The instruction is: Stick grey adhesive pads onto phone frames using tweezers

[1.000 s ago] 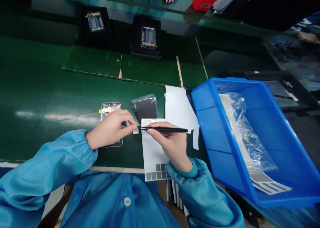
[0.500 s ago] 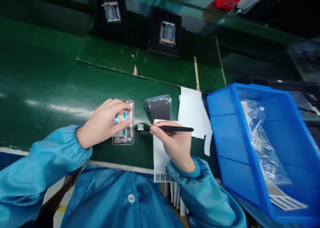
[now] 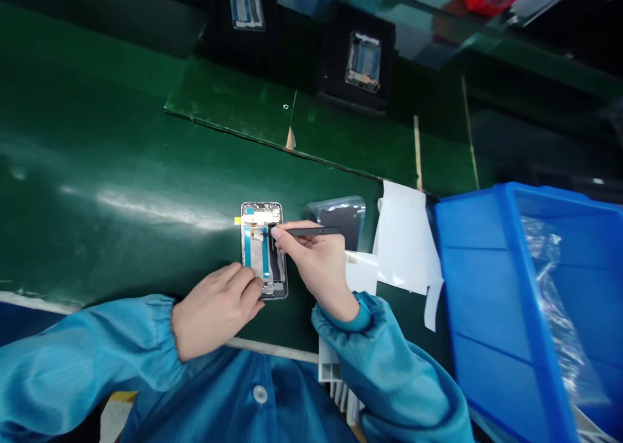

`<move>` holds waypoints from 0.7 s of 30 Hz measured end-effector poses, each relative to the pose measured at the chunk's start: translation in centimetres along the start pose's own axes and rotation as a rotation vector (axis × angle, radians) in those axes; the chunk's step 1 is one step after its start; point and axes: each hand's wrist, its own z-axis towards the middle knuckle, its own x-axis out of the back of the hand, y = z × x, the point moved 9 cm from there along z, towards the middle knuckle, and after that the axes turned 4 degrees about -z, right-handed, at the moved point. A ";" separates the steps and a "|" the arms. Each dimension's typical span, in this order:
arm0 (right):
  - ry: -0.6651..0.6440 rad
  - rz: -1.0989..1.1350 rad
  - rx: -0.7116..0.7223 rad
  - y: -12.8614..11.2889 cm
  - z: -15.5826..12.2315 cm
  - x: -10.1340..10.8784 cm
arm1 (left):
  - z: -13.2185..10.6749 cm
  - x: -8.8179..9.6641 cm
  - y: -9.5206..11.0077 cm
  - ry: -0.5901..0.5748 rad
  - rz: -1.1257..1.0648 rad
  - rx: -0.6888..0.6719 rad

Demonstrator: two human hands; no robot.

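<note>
Phone frame [image 3: 263, 250] lies on the table [image 3: 97, 170], left hand [image 3: 219, 316] at its near end, right hand [image 3: 318, 271] with tweezers [image 3: 314, 231] on its right; pouch [image 3: 343, 215], paper sheets [image 3: 403, 235] and bin [image 3: 487, 300] follow rightward; two fixtures [image 3: 363, 60] stand behind.

Electronics assembly line, green conveyor belt [image 3: 121, 170], opened phones in black fixtures [image 3: 363, 63], blue parts bin [image 3: 487, 287]

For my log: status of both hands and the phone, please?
Left hand steadies open silver phone frame at near end. Right hand holds thin black tweezers, tip on frame's top. Nothing blocks.
</note>
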 end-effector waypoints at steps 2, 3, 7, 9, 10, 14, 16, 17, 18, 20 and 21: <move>-0.003 -0.022 -0.011 0.2 0.2 -0.1 | 0.1 0.6 -0.4 0.030 -0.035 0.008; -0.003 -0.029 -0.014 0.3 0.2 -0.1 | 0.1 1.1 -0.8 0.055 -0.050 0.019; -0.003 -0.057 -0.010 0.3 0.4 -0.1 | 0.3 3.1 -3.7 0.170 -0.026 0.123; -0.008 -0.070 0.000 0.2 0.4 -0.2 | 0.4 3.4 -5.1 0.188 -0.003 0.171; -0.009 -0.078 0.006 0.1 0.4 -0.3 | 0.5 3.3 -5.5 0.187 0.004 0.183; -0.007 -0.117 0.025 0.0 0.5 -0.3 | 0.8 2.6 -6.0 0.169 0.020 0.188; -0.006 -0.122 0.024 0.1 0.6 -0.2 | 0.8 2.4 -6.0 0.160 0.021 0.190; -0.007 -0.120 0.024 0.1 0.6 -0.2 | 0.8 2.4 -6.0 0.158 0.022 0.191; -0.007 -0.116 0.025 0.1 0.6 -0.2 | 0.8 2.4 -6.0 0.159 0.022 0.191; -0.012 -0.109 0.025 0.0 0.6 -0.2 | 0.8 2.6 -5.9 0.166 0.025 0.184; -0.014 -0.108 0.025 0.0 0.7 -0.2 | 0.9 2.6 -5.8 0.168 0.028 0.180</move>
